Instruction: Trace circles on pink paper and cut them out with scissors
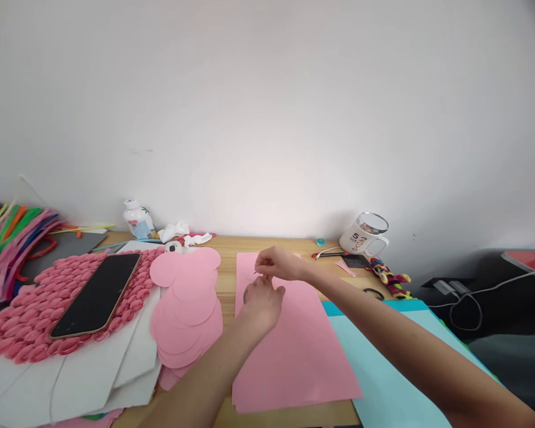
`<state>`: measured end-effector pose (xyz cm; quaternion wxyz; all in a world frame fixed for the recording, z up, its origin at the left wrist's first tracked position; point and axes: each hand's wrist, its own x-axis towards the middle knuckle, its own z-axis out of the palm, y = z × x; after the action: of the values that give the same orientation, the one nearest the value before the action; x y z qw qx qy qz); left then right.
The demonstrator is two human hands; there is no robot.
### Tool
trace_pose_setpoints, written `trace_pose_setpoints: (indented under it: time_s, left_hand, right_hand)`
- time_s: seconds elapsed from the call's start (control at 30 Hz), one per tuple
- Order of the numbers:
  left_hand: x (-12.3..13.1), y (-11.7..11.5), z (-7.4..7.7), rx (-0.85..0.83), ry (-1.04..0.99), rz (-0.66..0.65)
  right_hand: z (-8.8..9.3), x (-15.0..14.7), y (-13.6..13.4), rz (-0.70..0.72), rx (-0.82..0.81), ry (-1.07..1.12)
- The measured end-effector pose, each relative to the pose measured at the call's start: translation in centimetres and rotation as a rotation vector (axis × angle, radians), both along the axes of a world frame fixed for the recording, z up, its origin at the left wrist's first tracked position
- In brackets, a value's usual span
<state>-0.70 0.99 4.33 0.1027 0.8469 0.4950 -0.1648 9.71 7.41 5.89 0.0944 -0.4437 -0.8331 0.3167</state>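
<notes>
Pink paper sheets (pixel 294 356) lie stacked in front of me. My left hand (pixel 264 302) rests on their upper part, its fingers bent and close together and the thumb out to the right. Beside its left edge shows the grey curved rim of a round object (pixel 246 295), mostly covered by the hand. Just above, my right hand (pixel 277 263) is closed in a pinch, nearly touching the left fingers. A tiny dark tip pokes out by its fingertips; what it belongs to is hidden. Cut pink paper circles (pixel 187 321) overlap in a pile to the left.
On the left, a black phone (pixel 98 294) lies on a mat of pink coiled pieces (pixel 31 321). Fuzzy coloured stems (pixel 13 249), a white bottle (pixel 139 220) and crumpled tissue (pixel 176 230) stand behind. Rightward are a mug (pixel 361 235), a small figure (pixel 390 278) and light-blue sheets (pixel 383 356).
</notes>
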Motion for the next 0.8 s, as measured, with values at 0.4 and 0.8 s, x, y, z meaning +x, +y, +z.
trace_pose_setpoints:
  time_s: [0.4,0.8]
  left_hand:
    - [1.0,-2.0,-2.5,0.114,0.103,0.043]
    - [1.0,-2.3,-3.1,0.160,0.000,0.060]
  right_hand:
    - [-0.7,-6.8,2.6,0.437,-0.214,-0.332]
    - [-2.4,-8.3,2.9,0.443,-0.272,-0.494]
